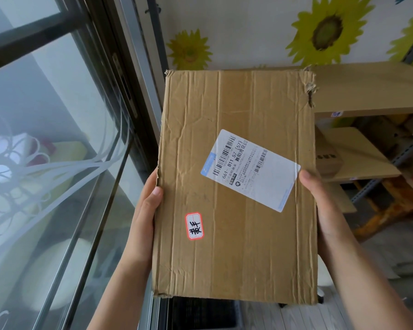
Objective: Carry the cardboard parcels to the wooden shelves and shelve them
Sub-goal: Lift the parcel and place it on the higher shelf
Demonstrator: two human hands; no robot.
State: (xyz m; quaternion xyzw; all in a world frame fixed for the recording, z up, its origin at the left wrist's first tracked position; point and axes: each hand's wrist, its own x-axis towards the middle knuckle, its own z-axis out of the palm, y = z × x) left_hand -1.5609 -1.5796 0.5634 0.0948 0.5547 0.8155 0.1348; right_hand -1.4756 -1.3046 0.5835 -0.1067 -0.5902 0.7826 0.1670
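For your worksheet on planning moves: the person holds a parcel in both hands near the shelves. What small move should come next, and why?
Probably carry the parcel right toward the shelves: both hands grip its edges, left hand, right hand, and it is not shelved yet.

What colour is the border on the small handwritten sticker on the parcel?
Red, around a white sticker on the brown cardboard parcel; head view.

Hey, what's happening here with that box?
A person is holding a flat cardboard parcel in front of them, left hand on its left edge and right hand on its right edge. It bears a white shipping label. The wooden shelves stand just beyond on the right; the parcel isn't shelved yet.
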